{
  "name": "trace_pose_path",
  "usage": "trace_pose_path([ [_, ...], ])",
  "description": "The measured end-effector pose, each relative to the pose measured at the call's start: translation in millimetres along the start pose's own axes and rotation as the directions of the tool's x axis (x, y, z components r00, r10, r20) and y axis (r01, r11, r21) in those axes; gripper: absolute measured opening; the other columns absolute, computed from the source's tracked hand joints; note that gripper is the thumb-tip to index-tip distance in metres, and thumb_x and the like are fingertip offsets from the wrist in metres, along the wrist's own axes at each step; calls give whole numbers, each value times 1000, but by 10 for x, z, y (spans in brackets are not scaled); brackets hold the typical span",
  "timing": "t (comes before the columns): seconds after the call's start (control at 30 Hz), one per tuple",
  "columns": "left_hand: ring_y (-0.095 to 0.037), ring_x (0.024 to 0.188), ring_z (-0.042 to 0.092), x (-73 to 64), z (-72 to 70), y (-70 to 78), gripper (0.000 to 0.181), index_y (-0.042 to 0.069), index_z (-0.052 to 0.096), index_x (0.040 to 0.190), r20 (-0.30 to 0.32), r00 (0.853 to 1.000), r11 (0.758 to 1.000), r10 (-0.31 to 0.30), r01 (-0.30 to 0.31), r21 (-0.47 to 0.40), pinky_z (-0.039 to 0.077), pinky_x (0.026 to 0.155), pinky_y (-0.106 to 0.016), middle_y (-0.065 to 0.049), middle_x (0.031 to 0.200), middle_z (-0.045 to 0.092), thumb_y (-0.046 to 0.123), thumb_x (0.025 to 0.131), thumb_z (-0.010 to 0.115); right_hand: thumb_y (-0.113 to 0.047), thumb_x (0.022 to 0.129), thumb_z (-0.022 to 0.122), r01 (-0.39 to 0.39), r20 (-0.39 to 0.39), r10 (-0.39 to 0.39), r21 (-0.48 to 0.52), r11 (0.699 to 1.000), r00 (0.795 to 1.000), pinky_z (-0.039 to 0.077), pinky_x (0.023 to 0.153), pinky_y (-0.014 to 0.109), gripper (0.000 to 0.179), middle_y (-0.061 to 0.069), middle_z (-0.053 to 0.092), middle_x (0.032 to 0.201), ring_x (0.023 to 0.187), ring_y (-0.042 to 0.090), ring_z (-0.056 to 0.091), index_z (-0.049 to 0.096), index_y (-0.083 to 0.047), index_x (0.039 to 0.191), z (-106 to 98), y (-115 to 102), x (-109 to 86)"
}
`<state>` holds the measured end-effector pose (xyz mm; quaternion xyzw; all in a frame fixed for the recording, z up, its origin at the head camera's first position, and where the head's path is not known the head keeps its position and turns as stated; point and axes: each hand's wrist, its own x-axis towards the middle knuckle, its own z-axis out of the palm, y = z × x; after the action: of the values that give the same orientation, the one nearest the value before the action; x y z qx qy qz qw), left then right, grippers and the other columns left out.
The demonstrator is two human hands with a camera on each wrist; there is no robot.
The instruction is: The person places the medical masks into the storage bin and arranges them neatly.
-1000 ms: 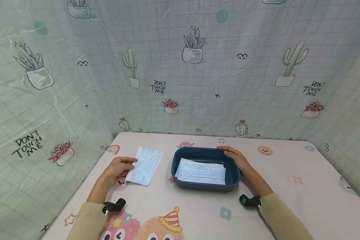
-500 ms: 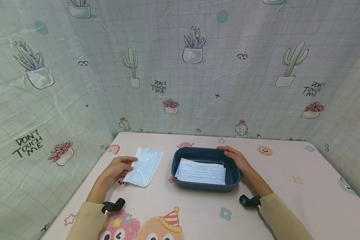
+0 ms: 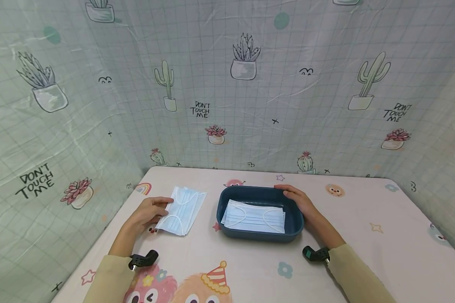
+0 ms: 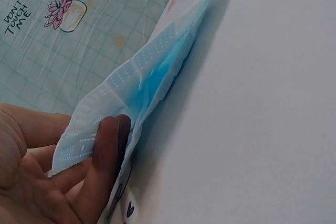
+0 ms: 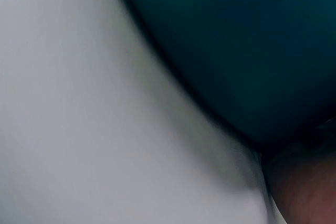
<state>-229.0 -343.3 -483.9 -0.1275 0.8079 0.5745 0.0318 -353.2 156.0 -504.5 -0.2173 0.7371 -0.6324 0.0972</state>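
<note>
Light blue disposable face masks (image 3: 183,210) lie slanted at the left of the table, two overlapping edges showing. My left hand (image 3: 149,213) pinches them by their left edge. The left wrist view has the fingers (image 4: 107,145) on both sides of the lifted face mask (image 4: 142,72), which bows open along its length. To the right stands a dark blue plastic box (image 3: 260,238) with more face masks (image 3: 254,216) stacked inside, ear loops on top. At its back right corner my right hand (image 3: 301,200) holds the rim; mostly the box wall (image 5: 236,40) fills the right wrist view.
The table has a pale cloth (image 3: 250,269) printed with cartoon faces, stars and flowers. A patterned curtain (image 3: 227,92) rises behind the table and along both sides. Black wrist cameras (image 3: 144,259) sit on both forearms.
The face masks under my left hand have tipped slightly, their near left corner shifting a little left, then stayed still. The right hand and box have not moved.
</note>
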Motion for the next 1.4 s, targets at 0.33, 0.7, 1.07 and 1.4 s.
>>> trace_pose_path([
  [0.33, -17, 84, 61, -1, -2, 11, 48, 2, 63, 138, -13, 1000, 1000, -11, 11, 3, 56, 69, -28, -18, 139, 60, -1, 91, 64, -23, 111, 41, -10, 4, 10, 14, 1000, 1000, 11, 129, 63, 44, 15, 40, 164, 158, 36, 24, 51, -7, 151, 7, -11, -6],
  [0.7, -17, 86, 58, 6, -10, 45, 48, 0, 61, 139, -40, 999, 1000, 10, -10, 10, 53, 68, -27, -22, 147, 56, 1, 91, 64, -24, 111, 42, 15, 2, -15, 0, 1000, 1000, 11, 129, 63, 45, 17, 41, 164, 158, 37, 24, 51, -4, 151, -6, -8, -3],
  [1.07, -17, 83, 58, -10, 4, 98, 50, 1, 61, 140, -54, 998, 999, 37, -36, 22, 53, 64, -28, -20, 142, 58, 0, 90, 64, -26, 111, 43, 7, 5, -8, 7, 1000, 1000, 9, 129, 63, 46, 15, 40, 164, 159, 36, 22, 50, -5, 151, -11, -6, -22],
  [1.4, -15, 86, 59, -77, 20, 192, 51, -2, 58, 141, -32, 994, 994, 105, -104, 34, 54, 67, -28, -22, 144, 56, -1, 90, 64, -22, 112, 40, -12, -1, 12, 22, 1000, 1000, 11, 129, 63, 44, 15, 39, 165, 159, 35, 24, 51, -8, 151, 7, -2, -8],
])
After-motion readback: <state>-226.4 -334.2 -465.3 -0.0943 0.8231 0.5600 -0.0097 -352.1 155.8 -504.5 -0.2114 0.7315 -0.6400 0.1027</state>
